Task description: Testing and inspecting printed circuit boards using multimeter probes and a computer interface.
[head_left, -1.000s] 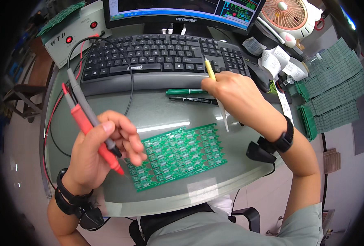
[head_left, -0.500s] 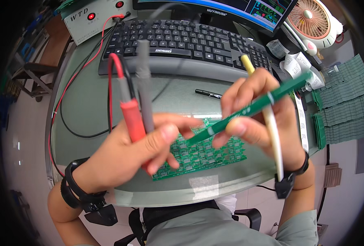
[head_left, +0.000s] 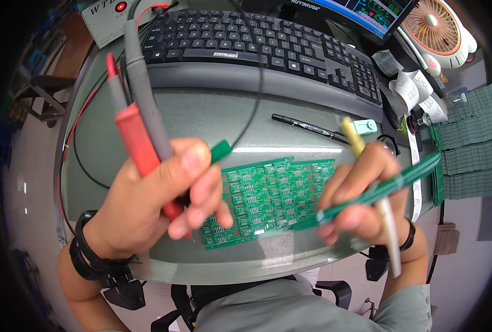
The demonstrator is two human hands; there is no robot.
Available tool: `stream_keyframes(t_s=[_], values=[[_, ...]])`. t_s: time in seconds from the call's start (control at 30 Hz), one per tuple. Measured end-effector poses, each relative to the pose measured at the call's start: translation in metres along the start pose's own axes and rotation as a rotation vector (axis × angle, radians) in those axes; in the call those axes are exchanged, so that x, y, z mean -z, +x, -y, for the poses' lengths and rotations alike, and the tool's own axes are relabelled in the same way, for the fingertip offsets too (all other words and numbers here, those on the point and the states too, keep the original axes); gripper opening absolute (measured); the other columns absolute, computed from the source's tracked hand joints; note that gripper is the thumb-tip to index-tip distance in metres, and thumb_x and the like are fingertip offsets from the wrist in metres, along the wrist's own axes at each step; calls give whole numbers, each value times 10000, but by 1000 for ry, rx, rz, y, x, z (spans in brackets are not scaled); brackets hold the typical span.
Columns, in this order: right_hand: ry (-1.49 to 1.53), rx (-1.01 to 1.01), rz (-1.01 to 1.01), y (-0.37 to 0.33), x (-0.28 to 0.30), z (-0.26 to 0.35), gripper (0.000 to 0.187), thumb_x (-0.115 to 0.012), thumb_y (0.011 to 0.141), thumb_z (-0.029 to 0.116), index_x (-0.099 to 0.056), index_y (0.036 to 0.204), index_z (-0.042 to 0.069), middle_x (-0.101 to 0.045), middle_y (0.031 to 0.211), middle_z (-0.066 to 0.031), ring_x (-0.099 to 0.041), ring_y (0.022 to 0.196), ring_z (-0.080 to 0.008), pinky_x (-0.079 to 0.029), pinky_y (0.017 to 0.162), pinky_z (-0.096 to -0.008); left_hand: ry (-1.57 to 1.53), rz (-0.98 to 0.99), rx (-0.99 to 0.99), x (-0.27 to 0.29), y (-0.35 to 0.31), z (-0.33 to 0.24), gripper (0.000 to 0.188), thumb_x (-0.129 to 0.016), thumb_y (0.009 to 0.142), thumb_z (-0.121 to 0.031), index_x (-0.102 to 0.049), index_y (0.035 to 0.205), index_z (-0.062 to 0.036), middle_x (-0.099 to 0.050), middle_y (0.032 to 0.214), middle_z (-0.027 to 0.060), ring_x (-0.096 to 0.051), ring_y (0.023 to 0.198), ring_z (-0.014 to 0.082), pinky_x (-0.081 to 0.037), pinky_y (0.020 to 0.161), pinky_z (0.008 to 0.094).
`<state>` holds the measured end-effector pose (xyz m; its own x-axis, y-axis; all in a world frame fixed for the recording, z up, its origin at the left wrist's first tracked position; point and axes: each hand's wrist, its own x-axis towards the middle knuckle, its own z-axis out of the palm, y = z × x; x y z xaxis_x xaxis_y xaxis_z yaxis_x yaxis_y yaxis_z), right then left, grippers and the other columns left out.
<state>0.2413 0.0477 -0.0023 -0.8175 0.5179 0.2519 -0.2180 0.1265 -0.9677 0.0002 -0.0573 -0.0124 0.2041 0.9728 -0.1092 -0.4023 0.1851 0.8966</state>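
My left hand (head_left: 157,193) is closed round a red test probe (head_left: 137,138) and a grey rod-like probe (head_left: 146,94) side by side. A short green pen cap (head_left: 220,151) sticks out by its thumb and fingertips. My right hand (head_left: 362,193) grips a green marker pen (head_left: 379,191), slanting down to the left, its lower end blurred by motion. A thin stick, yellow at the top and white below (head_left: 387,221), is also held in that hand, crossing the pen. Between and below the hands a green circuit board panel (head_left: 273,199) with rows of small parts lies flat on the table.
A black keyboard (head_left: 224,44) fills the back of the table (head_left: 202,116), before a monitor (head_left: 362,16). A black marker (head_left: 309,128) lies beyond the board. At right are stacked green boards (head_left: 473,144), paper strips (head_left: 415,91) and a fan (head_left: 434,25); a white box (head_left: 105,25) stands back left.
My hands have moved apart. The green cap, which was near the left fingers on the pen's end, is off and in my left hand; the pen stays in my right.
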Motion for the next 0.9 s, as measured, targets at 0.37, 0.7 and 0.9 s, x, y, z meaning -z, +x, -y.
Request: stream_keyframes(t_s=[0.37,0.7,0.9], values=[[-330,-129,79,-22,-7,-30,223,-742,831,108,-531,839,36,-637,719,-56,-588,609,-108,-436,544,-252,92,-102,134,4,7,7,372,-371,1032,-337,-471,767,-97,-503,576,-6,-484,447,69,-451,1008,434],[-331,-125,86,-21,-8,-32,217,-741,836,113,-537,840,39,-641,728,-58,-602,615,-116,-441,538,-246,70,-84,125,6,7,12,390,-392,1025,-361,-476,750,-98,-462,538,-17,-477,453,70,-455,1000,412],[-392,-116,104,-21,-8,-31,216,-746,834,120,-543,843,47,-645,746,-56,-618,624,-136,-466,545,-260,101,-75,116,6,7,12,398,-398,1022,-366,-483,743,-96,-456,522,-17,-477,450,70,-455,1003,408]])
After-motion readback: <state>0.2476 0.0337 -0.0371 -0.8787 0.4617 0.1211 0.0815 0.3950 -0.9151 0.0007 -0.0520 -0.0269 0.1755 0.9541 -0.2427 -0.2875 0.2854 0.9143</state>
